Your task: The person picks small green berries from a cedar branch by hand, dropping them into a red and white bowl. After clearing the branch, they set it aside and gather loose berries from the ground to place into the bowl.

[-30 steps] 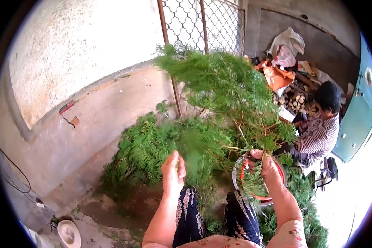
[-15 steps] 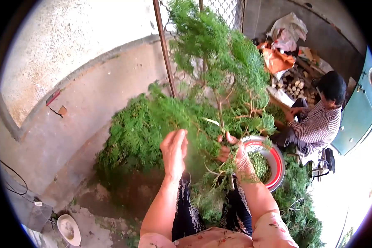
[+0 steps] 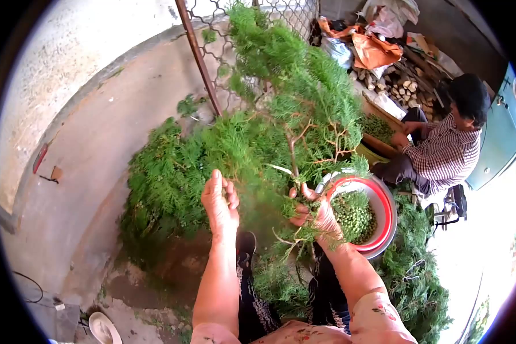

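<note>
My right hand (image 3: 314, 215) is closed around the woody stem of a large leafy evergreen branch (image 3: 304, 103), which stands upright in front of me. My left hand (image 3: 219, 200) is raised to the left of the branch, apart from its stem. Its fingers are curled, with a trace of green between them that is too small to name. Close by my right hand is a metal basin (image 3: 392, 221) with a red band inside, holding many small green cones or seeds (image 3: 352, 215).
A heap of cut green branches (image 3: 160, 178) lies against the wall at left. More cuttings (image 3: 413, 269) lie at right. A seated person (image 3: 444, 149) works over a wooden trough (image 3: 375, 112) of green bits. Firewood (image 3: 407, 89) is stacked behind. A white hat-like object (image 3: 103, 328) lies at lower left.
The view has shifted, and more of the basin and trough shows. My left hand has moved left, its fingers now facing the branch more visibly. My right hand still grips the stem.
</note>
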A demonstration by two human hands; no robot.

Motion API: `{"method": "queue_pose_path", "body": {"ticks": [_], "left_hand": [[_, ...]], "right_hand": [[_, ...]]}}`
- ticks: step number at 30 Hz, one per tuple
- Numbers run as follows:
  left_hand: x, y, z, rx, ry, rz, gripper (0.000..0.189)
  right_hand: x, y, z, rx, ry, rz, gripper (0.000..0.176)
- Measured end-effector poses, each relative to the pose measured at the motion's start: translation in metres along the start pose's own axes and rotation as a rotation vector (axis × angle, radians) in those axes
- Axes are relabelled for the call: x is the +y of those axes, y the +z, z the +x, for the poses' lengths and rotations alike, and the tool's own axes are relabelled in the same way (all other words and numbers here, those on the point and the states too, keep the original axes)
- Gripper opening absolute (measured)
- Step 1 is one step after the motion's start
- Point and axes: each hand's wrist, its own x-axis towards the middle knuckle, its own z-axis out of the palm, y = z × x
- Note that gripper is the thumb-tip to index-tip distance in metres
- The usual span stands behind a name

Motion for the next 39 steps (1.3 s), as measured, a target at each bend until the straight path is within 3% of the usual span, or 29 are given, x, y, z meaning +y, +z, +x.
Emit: {"method": "queue_pose_path", "body": {"ticks": [3,5,6,7,9,13,18,22,25,28,32,37,39], "left_hand": [[-0.007,0.008,0.004,-0.069,0.075,0.17,0.012],[-0.005,0.021,0.002,-0.149,0.067,0.23,0.015],[-0.004,0.03,0.001,-0.156,0.092,0.287,0.015],[-0.003,0.037,0.0,-0.16,0.118,0.343,0.016],[-0.009,0.037,0.005,-0.143,0.119,0.338,0.016],[-0.023,0.018,0.022,-0.042,-0.1,0.496,0.018],[-0.02,0.003,0.031,-0.077,-0.214,0.354,0.017],[-0.014,-0.009,0.033,-0.164,-0.321,-0.031,0.011],[-0.01,-0.002,0.03,-0.138,-0.298,0.011,0.01],[-0.017,-0.006,0.035,-0.05,-0.252,0.004,0.005],[-0.025,-0.004,0.035,0.052,-0.15,0.093,0.007],[-0.027,0.004,0.026,-0.016,-0.062,0.228,0.02],[-0.026,0.01,0.021,-0.013,-0.052,0.223,0.014]], "right_hand": [[0.007,-0.015,0.005,-0.111,0.075,0.083,0.035],[0.008,-0.02,0.006,-0.193,0.075,0.064,0.035],[0.009,-0.016,0.002,-0.133,0.063,0.017,0.036],[0.011,-0.015,0.001,-0.265,0.062,0.146,0.032],[0.018,-0.034,0.001,-0.291,0.09,0.099,0.032],[0.023,-0.03,-0.01,-0.178,0.16,-0.062,0.036],[0.036,-0.01,-0.01,-0.105,0.248,-0.186,0.041],[0.044,-0.009,-0.004,-0.144,0.268,-0.162,0.046],[0.041,-0.003,-0.002,-0.123,0.314,-0.129,0.039],[0.064,-0.036,0.003,-0.21,0.021,-0.331,0.043],[0.057,-0.06,0.012,0.188,0.047,-0.964,0.049],[0.024,-0.087,0.038,0.626,-0.238,-0.047,0.026],[0.006,-0.063,0.027,0.652,-0.433,-0.426,0.024]]}}
